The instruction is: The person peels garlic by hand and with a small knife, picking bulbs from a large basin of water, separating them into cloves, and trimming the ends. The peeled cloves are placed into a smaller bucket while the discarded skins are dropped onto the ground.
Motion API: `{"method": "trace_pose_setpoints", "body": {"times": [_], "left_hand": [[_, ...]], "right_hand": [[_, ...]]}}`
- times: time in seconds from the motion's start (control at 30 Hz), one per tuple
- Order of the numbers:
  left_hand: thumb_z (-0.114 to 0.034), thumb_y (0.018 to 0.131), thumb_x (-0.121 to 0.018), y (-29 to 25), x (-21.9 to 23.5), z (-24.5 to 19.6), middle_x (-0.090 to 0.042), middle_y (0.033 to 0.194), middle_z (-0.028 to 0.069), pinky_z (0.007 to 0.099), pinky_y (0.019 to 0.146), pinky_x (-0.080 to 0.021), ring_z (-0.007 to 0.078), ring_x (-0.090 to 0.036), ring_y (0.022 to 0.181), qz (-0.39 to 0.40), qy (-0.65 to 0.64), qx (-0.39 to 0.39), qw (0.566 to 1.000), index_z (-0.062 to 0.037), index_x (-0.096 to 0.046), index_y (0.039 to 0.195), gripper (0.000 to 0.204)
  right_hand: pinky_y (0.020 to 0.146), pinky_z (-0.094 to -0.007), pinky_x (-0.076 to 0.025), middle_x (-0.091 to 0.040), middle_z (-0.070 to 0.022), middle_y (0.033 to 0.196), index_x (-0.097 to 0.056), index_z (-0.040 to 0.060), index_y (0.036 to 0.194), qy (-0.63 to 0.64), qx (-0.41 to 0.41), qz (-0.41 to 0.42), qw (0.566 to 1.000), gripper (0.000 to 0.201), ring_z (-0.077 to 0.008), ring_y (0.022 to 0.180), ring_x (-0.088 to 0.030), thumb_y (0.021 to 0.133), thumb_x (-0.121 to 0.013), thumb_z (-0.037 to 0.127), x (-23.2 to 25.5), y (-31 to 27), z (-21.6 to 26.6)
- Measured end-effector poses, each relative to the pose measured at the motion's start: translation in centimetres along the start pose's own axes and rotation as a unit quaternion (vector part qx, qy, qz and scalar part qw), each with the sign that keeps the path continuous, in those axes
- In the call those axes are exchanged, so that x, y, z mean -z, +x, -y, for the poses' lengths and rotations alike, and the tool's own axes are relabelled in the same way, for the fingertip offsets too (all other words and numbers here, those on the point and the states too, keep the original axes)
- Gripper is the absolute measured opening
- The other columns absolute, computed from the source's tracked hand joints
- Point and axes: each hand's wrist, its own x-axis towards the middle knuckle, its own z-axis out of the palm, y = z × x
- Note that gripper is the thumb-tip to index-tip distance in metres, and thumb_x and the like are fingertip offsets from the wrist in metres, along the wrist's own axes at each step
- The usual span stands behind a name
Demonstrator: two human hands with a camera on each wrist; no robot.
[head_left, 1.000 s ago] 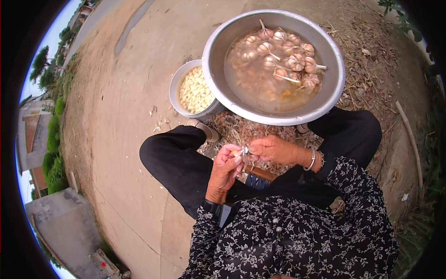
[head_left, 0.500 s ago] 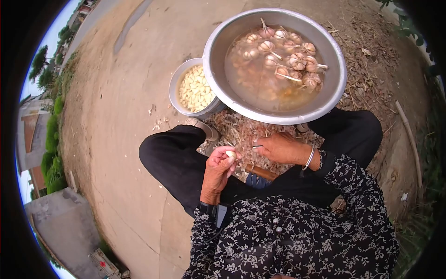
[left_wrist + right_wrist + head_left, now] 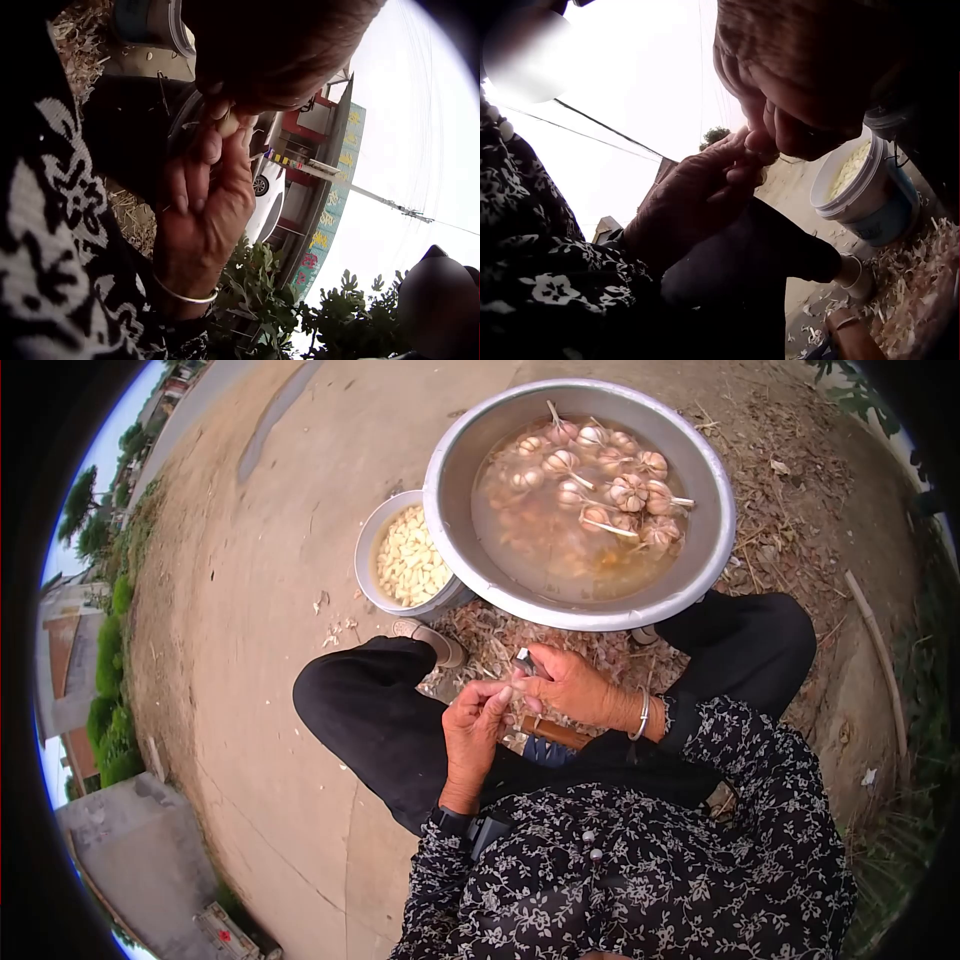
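My left hand pinches a pale garlic clove between thumb and fingertips. Meeting it over the lap, the right hand has its fingertips right at the clove. A small knife is held in the curled right fingers, most of it hidden by them. In the right wrist view both sets of fingertips overlap and the clove is covered. Beyond the hands, whole garlic bulbs float in cloudy water in a wide metal basin. Peeled cloves fill much of a white bucket.
Garlic skins litter the ground between the feet and under the basin. A wooden stool edge shows between the legs. A long stick lies at the right, near dry leaves.
The hands parted, showing a pale clove in the left fingers and the blade in the right. Now they have come back together, with the knife tipped upward in the right hand.
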Motion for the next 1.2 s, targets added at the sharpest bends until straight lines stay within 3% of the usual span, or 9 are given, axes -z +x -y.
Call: {"method": "trace_pose_setpoints", "body": {"times": [0.13,0.37,0.47,0.53,0.73,0.8,1.03,1.07,1.2], "left_hand": [[-0.020,0.092,-0.058,0.5,0.4,0.2,-0.058,0.067,0.0015,0.0160,0.043,-0.035,0.0046,-0.048,0.049,-0.040,-0.101,0.067,0.992,-0.0021,-0.057,0.090,0.018],[-0.019,0.093,-0.057,-0.1,2.3,0.8,-0.059,0.073,0.0027,0.0167,0.044,-0.037,0.0050,-0.049,0.053,-0.082,-0.181,0.058,0.978,-0.0016,-0.056,0.092,0.017],[-0.010,0.090,-0.061,-0.9,2.1,0.4,-0.061,0.078,0.0031,0.0186,0.051,-0.042,0.0049,-0.050,0.058,-0.054,0.052,-0.107,0.991,0.0007,-0.057,0.095,0.012],[-0.006,0.087,-0.062,-1.2,2.7,0.4,-0.061,0.076,0.0039,0.0206,0.055,-0.044,0.0079,-0.054,0.062,-0.055,0.096,-0.121,0.986,0.0002,-0.058,0.093,0.009],[-0.008,0.088,-0.061,-1.1,3.5,0.0,-0.060,0.072,0.0053,0.0225,0.050,-0.043,0.0108,-0.056,0.057,-0.031,0.118,-0.102,0.987,-0.0006,-0.056,0.087,0.009],[-0.015,0.092,-0.058,-1.2,3.7,-0.5,-0.057,0.072,0.0032,0.0190,0.043,-0.038,0.0087,-0.051,0.051,-0.020,-0.153,0.076,0.985,-0.0028,-0.052,0.088,0.014],[-0.023,0.093,-0.056,1.4,5.5,2.9,-0.054,0.075,0.0025,0.0188,0.045,-0.035,0.0074,-0.047,0.056,-0.115,-0.368,0.091,0.918,-0.0057,-0.050,0.085,0.020],[-0.018,0.092,-0.057,1.4,5.8,3.9,-0.057,0.079,0.0060,0.0221,0.057,-0.044,0.0132,-0.055,0.068,-0.106,-0.411,0.137,0.895,-0.0025,-0.053,0.090,0.016],[-0.006,0.086,-0.059,1.1,6.0,6.7,-0.061,0.100,0.0178,0.0321,0.085,-0.048,0.0282,-0.059,0.098,0.016,-0.559,0.174,0.810,0.0052,-0.055,0.100,0.018]], "right_hand": [[0.052,-0.0303,-0.042,-0.050,-0.0042,0.060,-0.048,0.0023,0.090,-0.183,0.107,-0.063,0.975,0.016,-0.0120,0.054,-0.051,0.088,-0.059,0.014,-0.6,-0.4,0.4],[0.050,-0.0308,-0.041,-0.051,-0.0059,0.060,-0.050,0.0024,0.093,-0.110,0.122,-0.065,0.984,0.021,-0.0119,0.054,-0.050,0.085,-0.064,0.015,-1.6,0.5,-0.6],[0.052,-0.0285,-0.043,-0.056,-0.0052,0.063,-0.051,0.0020,0.097,-0.135,0.145,-0.057,0.978,0.021,-0.0113,0.056,-0.052,0.086,-0.063,0.015,-1.8,0.8,-0.9],[0.055,-0.0269,-0.046,-0.060,-0.0046,0.066,-0.051,0.0018,0.100,-0.094,0.075,-0.027,0.992,0.021,-0.0111,0.059,-0.056,0.087,-0.061,0.014,-2.2,0.6,0.4],[0.058,-0.0282,-0.048,-0.061,-0.0049,0.067,-0.051,0.0019,0.101,-0.155,0.081,-0.016,0.984,0.018,-0.0125,0.061,-0.060,0.089,-0.058,0.014,-2.8,0.2,0.8],[0.057,-0.0287,-0.047,-0.061,-0.0057,0.067,-0.051,0.0021,0.101,-0.173,0.103,-0.015,0.979,0.018,-0.0134,0.060,-0.060,0.089,-0.058,0.013,-2.8,0.1,1.2],[0.053,-0.0327,-0.045,-0.058,-0.0095,0.070,-0.051,0.0024,0.106,-0.260,0.213,-0.087,0.938,0.024,-0.0196,0.057,-0.058,0.087,-0.062,0.014,-5.1,1.1,4.9],[0.056,-0.0350,-0.047,-0.059,-0.0128,0.072,-0.050,0.0017,0.107,-0.229,0.260,-0.140,0.928,0.027,-0.0253,0.063,-0.061,0.087,-0.062,0.015,-5.9,2.5,5.1],[0.060,-0.0343,-0.049,-0.061,-0.0135,0.082,-0.048,0.0021,0.113,-0.353,0.337,-0.217,0.845,0.030,-0.0262,0.064,-0.062,0.089,-0.060,0.016,-6.0,9.3,6.2]]}}
